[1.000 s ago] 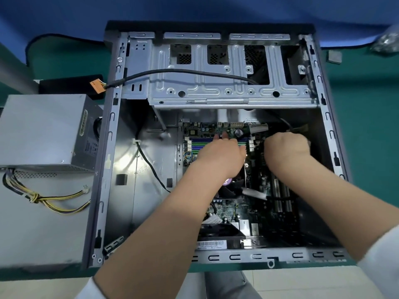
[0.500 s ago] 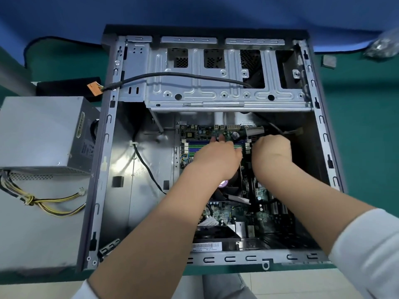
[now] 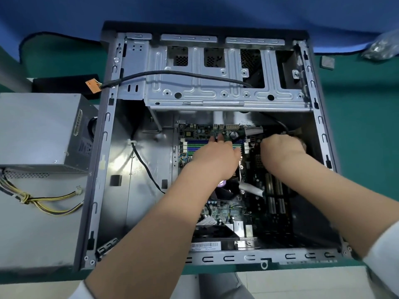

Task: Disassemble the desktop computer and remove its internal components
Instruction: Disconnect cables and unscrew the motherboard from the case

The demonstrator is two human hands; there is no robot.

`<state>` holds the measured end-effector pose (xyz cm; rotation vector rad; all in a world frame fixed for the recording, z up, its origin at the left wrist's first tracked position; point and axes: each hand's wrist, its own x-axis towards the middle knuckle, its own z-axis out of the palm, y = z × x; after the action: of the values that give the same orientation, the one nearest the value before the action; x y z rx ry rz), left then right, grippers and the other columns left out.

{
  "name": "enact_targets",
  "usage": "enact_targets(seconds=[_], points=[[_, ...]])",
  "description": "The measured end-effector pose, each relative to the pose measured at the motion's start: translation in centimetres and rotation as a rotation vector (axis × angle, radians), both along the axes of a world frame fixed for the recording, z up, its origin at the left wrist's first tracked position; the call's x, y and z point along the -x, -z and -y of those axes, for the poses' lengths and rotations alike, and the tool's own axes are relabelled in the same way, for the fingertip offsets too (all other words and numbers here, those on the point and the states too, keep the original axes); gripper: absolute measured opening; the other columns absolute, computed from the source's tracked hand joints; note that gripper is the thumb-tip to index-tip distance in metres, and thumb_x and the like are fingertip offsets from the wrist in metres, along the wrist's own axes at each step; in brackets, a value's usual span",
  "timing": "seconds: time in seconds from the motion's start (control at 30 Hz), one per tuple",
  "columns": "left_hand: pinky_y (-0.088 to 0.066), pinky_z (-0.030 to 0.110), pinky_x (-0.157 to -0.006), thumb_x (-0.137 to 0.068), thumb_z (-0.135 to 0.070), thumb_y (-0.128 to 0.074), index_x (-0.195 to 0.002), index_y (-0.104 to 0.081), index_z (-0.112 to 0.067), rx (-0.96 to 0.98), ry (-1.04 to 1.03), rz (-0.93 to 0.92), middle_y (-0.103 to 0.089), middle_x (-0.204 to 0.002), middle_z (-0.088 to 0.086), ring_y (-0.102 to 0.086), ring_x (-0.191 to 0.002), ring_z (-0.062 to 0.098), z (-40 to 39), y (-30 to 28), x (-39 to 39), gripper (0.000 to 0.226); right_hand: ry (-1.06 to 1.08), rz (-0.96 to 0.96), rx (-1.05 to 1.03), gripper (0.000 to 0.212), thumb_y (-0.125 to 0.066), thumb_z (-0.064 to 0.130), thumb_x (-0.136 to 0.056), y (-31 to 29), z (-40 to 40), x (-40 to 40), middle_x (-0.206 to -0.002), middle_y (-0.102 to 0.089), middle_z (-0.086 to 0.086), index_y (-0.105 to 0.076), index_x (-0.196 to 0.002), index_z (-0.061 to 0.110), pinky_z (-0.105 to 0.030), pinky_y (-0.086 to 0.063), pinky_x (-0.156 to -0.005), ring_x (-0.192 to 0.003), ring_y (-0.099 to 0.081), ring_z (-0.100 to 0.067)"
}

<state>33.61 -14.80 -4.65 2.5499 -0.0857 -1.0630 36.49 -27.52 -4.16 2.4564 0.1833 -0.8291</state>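
The computer case [image 3: 207,145] lies on its side in the middle of the green worktop [image 3: 362,130], open side up, with its near edge level with the worktop's near edge. The motherboard [image 3: 235,212] sits in the right half of the case floor. The metal drive cage [image 3: 216,83] spans the far end of the case, and a black cable [image 3: 172,72] crosses it and ends in an orange connector [image 3: 93,86] that hangs over the left wall of the case.

My left hand [image 3: 216,158] rests palm down on the far part of the motherboard, fingers extended over the blue memory slots [image 3: 194,145] and gripping nothing. My right hand [image 3: 280,147] is just beside it, at the far right of the board, fingers curled downward. It appears to hold a cable or connector there, but the fingertips are hidden and I cannot tell what it grips.

The grey power supply [image 3: 41,130] stands on the worktop against the left wall of the case, outside it. Its yellow-and-black wire bundle [image 3: 43,201] lies on a grey panel [image 3: 36,238] toward the near left corner of the worktop.

A blue cloth [image 3: 194,9] covers the far edge of the worktop. A clear plastic bag [image 3: 382,47] and a small grey square [image 3: 327,62] lie at the far right corner. Pale floor tiles [image 3: 302,283] show below the near edge.
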Motion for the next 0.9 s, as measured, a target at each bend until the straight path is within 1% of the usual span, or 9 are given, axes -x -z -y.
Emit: enact_targets(seconds=[0.13,0.2,0.33,0.4,0.57,0.6,0.7,0.77,0.9], points=[[-0.025,0.046,-0.114,-0.104,-0.035,-0.017,-0.15,-0.022,-0.013,0.006,-0.003,-0.01,-0.003,-0.159,0.007,-0.005,-0.147,0.025,-0.1,-0.1,-0.1,0.051,0.025,-0.018,0.009,0.034,-0.047,0.007,-0.091,0.4,-1.2,0.1,-0.125,-0.06,-0.001,-0.059,-0.122,0.013,-0.031,-0.041,-0.064,-0.112,-0.059,-0.022],[-0.024,0.047,-0.114,-0.104,-0.035,-0.017,-0.15,-0.021,-0.014,0.006,0.0,-0.017,-0.001,-0.159,0.007,-0.003,-0.147,0.024,-0.1,-0.1,0.0,0.051,0.041,-0.031,-0.007,0.033,-0.051,0.005,-0.089,0.9,-1.9,0.2,-0.121,-0.062,0.0,-0.061,-0.119,0.012,-0.029,-0.043,-0.062,-0.109,-0.061,-0.021],[-0.022,0.048,-0.115,-0.104,-0.034,-0.017,-0.15,-0.02,-0.013,0.016,0.006,-0.018,0.0,-0.159,0.008,-0.002,-0.147,0.026,0.0,-0.1,0.0,0.051,-0.008,-0.017,-0.006,0.037,-0.043,0.005,-0.092,-0.1,-0.3,-0.4,-0.13,-0.056,-0.005,-0.057,-0.125,0.011,-0.037,-0.045,-0.07,-0.118,-0.055,-0.027],[-0.023,0.049,-0.114,-0.104,-0.033,-0.017,-0.15,-0.02,-0.013,0.009,0.012,-0.016,-0.001,-0.159,0.009,-0.002,-0.147,0.026,0.0,-0.1,0.0,0.051,-0.021,-0.022,0.005,0.037,-0.042,0.005,-0.092,-0.3,0.1,-0.3,-0.129,-0.056,-0.007,-0.057,-0.125,0.01,-0.038,-0.047,-0.076,-0.117,-0.055,-0.028],[-0.024,0.048,-0.114,-0.104,-0.035,-0.016,-0.15,-0.021,-0.013,0.003,0.0,-0.017,-0.002,-0.159,0.007,-0.003,-0.147,0.024,0.0,0.1,0.1,0.051,0.016,-0.072,0.018,0.031,-0.054,0.005,-0.087,1.0,-1.8,0.5,-0.118,-0.063,-0.001,-0.063,-0.116,0.012,-0.026,-0.044,-0.052,-0.105,-0.063,-0.022],[-0.024,0.048,-0.114,-0.104,-0.035,-0.016,-0.15,-0.021,-0.014,0.003,0.0,-0.015,-0.002,-0.159,0.007,-0.003,-0.147,0.024,0.0,0.2,0.0,0.051,0.009,-0.064,0.021,0.031,-0.053,0.005,-0.087,0.9,-1.7,0.4,-0.119,-0.063,-0.001,-0.063,-0.116,0.012,-0.026,-0.043,-0.052,-0.106,-0.063,-0.023],[-0.024,0.049,-0.114,-0.104,-0.037,-0.016,-0.15,-0.021,-0.014,0.012,-0.002,-0.014,-0.002,-0.159,0.006,-0.002,-0.147,0.024,0.0,0.2,0.1,0.052,-0.076,-0.022,0.056,0.035,-0.046,0.005,-0.091,0.2,-0.4,0.1,-0.124,-0.061,-0.001,-0.06,-0.121,0.014,-0.032,-0.041,-0.063,-0.111,-0.06,-0.024],[-0.024,0.049,-0.114,-0.104,-0.037,-0.015,-0.15,-0.021,-0.014,0.013,-0.002,-0.014,-0.001,-0.159,0.006,-0.002,-0.147,0.024,0.0,0.1,0.1,0.052,-0.109,-0.026,0.077,0.035,-0.045,0.005,-0.091,0.1,-0.1,0.1,-0.123,-0.061,-0.001,-0.06,-0.121,0.014,-0.032,-0.041,-0.065,-0.11,-0.06,-0.024],[-0.025,0.048,-0.113,-0.103,-0.036,-0.016,-0.15,-0.022,-0.014,0.011,-0.006,-0.012,-0.002,-0.159,0.007,-0.003,-0.147,0.024,0.0,0.1,0.0,0.052,-0.009,-0.065,0.054,0.032,-0.052,0.006,-0.088,0.9,-1.8,0.0,-0.119,-0.063,0.001,-0.063,-0.117,0.013,-0.028,-0.044,-0.055,-0.106,-0.063,-0.021]])
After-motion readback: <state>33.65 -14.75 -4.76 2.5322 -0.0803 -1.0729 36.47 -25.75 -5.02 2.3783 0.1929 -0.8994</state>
